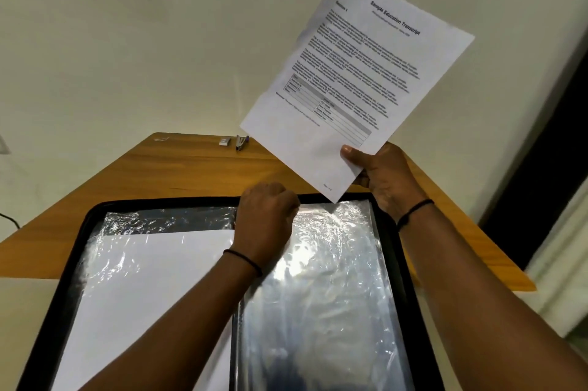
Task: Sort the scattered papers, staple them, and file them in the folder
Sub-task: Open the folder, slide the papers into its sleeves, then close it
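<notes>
- Folder (74,233) with a black border lies open on the wooden table (178,167), near the person, and its clear plastic sleeves shine under the light.
- The left page of the folder holds a white sheet (152,279) inside a plastic sleeve; the sleeve (331,279) on the right page looks silvery and wrinkled.
- The left hand (265,218) is at the top middle of the folder, with the fingers curled in and gripping the top edge of the right sleeve.
- The right hand (386,177) holds a printed paper (356,72) up in the air above the far right corner of the folder; the thumb presses on the front of the lower edge, the other fingers are behind the paper.
- The paper is tilted, its heading reads "Sample Education Transcript".
- A small stapler (241,142) and a little white box (224,141) stand at the far edge of the table, just beside each other.
</notes>
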